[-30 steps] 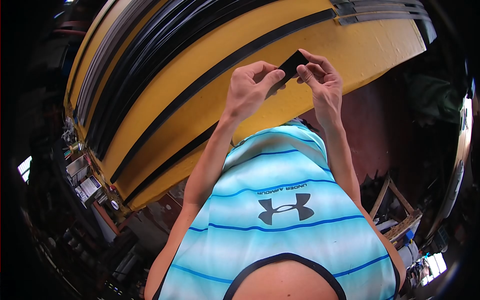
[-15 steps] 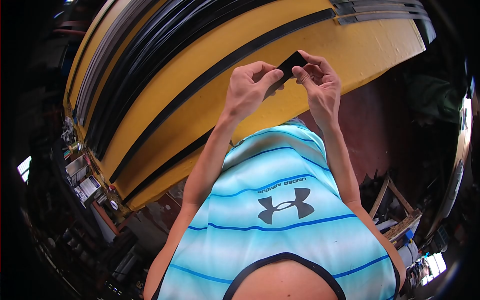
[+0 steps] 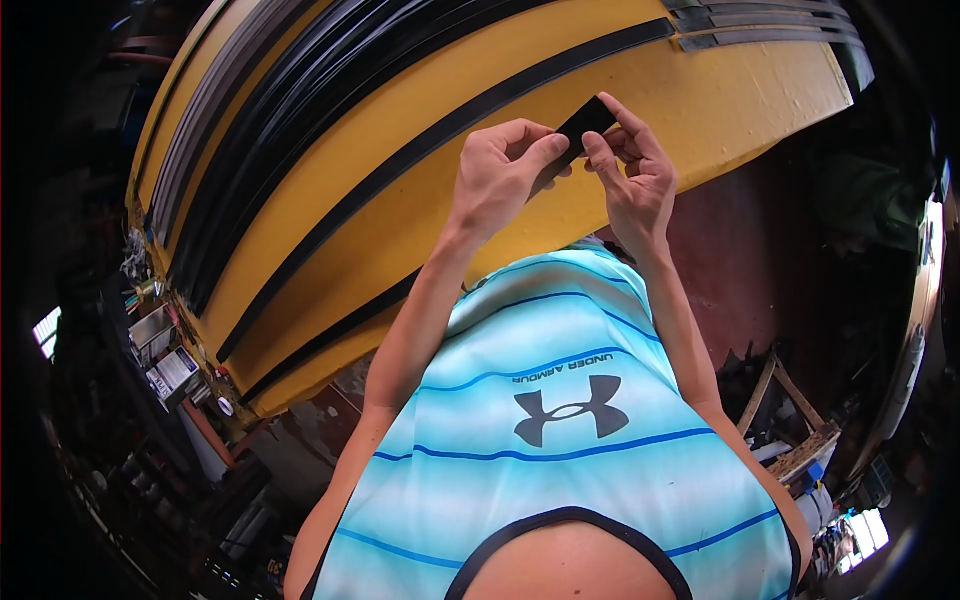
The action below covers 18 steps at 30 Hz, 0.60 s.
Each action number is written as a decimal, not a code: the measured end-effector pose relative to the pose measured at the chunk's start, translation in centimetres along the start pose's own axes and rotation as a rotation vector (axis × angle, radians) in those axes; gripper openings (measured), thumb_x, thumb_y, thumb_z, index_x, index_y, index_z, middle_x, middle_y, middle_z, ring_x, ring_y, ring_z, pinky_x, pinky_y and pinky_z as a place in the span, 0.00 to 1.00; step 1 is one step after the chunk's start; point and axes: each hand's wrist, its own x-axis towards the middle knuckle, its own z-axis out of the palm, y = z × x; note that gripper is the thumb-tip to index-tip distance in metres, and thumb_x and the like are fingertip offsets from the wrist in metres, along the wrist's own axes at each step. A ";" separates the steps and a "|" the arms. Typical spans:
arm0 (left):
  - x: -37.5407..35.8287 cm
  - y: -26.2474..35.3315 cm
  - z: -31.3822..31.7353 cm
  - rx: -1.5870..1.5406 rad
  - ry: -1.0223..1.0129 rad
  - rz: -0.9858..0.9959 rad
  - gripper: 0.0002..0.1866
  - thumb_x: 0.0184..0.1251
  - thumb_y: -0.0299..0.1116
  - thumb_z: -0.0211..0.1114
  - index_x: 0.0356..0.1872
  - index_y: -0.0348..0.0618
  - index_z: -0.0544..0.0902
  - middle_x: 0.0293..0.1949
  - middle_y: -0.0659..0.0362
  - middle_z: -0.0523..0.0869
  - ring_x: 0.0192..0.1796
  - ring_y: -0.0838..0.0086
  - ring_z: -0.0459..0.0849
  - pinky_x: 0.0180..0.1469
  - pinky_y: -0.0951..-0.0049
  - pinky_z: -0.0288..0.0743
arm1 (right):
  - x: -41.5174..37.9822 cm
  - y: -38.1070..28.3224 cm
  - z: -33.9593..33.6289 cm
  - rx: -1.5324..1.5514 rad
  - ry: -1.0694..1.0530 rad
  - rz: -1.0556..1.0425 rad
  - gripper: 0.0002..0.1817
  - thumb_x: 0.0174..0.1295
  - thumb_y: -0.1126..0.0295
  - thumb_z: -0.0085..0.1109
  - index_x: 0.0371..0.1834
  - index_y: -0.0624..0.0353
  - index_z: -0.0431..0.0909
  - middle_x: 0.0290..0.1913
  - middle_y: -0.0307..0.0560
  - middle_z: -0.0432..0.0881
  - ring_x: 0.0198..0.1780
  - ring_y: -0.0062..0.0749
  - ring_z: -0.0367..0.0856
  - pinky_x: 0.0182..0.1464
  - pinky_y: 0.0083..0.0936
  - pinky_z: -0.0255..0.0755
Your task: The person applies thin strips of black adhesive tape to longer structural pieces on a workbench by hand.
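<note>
Over the front edge of a yellow table, I hold the end of a flat black strip (image 3: 583,125). My left hand (image 3: 498,168) is closed on it, with the thumb pressed on top and the fingers underneath. At its tip, my right hand (image 3: 640,172) pinches the strip: the thumb lies on its face and the index finger reaches along the end edge. Another black length (image 3: 340,328) runs along the table towards my left forearm; whether it joins the held piece is hidden behind that arm.
The yellow table (image 3: 740,95) bears a single long black strip (image 3: 450,130), a thick bundle of black strips (image 3: 290,130) and grey strips (image 3: 215,110). More grey ends (image 3: 760,25) lie at the far right. Small boxes (image 3: 172,372) stand left; a wooden frame (image 3: 800,440) is at right.
My right thumb and index finger have shifted slightly up and left on the strip's end, the index finger now straighter. My left hand keeps its hold almost unmoved.
</note>
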 end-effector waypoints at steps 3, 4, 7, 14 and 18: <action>0.1 0.0 0.0 -0.003 -0.011 -0.016 0.12 0.72 0.33 0.69 0.44 0.32 0.86 0.34 0.54 0.90 0.35 0.75 0.90 0.35 0.81 0.83 | 0.2 0.1 0.3 -0.002 0.043 0.061 0.25 0.66 0.70 0.69 0.66 0.61 0.77 0.35 0.39 0.84 0.37 0.18 0.82 0.42 0.17 0.77; 0.1 0.0 0.0 -0.001 -0.011 -0.023 0.12 0.72 0.33 0.69 0.44 0.32 0.86 0.34 0.54 0.90 0.35 0.75 0.90 0.35 0.81 0.83 | 0.3 0.1 0.4 0.017 0.051 0.071 0.26 0.66 0.70 0.69 0.67 0.62 0.77 0.34 0.39 0.83 0.37 0.18 0.82 0.43 0.17 0.77; 0.1 0.1 0.0 -0.024 0.011 -0.016 0.12 0.72 0.33 0.69 0.44 0.32 0.86 0.34 0.55 0.90 0.35 0.76 0.90 0.35 0.81 0.82 | 0.4 0.4 0.4 0.002 0.031 -0.039 0.26 0.66 0.71 0.68 0.67 0.62 0.76 0.32 0.38 0.83 0.36 0.18 0.82 0.43 0.17 0.77; 0.2 -0.1 -0.1 -0.055 0.003 -0.025 0.12 0.72 0.33 0.69 0.44 0.31 0.86 0.34 0.54 0.90 0.35 0.75 0.90 0.35 0.81 0.82 | 0.2 0.5 0.5 0.011 0.030 -0.006 0.26 0.66 0.73 0.67 0.68 0.62 0.76 0.32 0.38 0.83 0.35 0.18 0.82 0.43 0.17 0.77; 0.3 -0.1 -0.1 -0.045 0.001 -0.022 0.12 0.72 0.33 0.69 0.44 0.31 0.86 0.34 0.54 0.90 0.35 0.75 0.90 0.34 0.81 0.82 | 0.4 0.2 0.7 0.049 0.065 0.098 0.26 0.66 0.72 0.67 0.67 0.63 0.76 0.33 0.38 0.83 0.35 0.18 0.83 0.43 0.17 0.77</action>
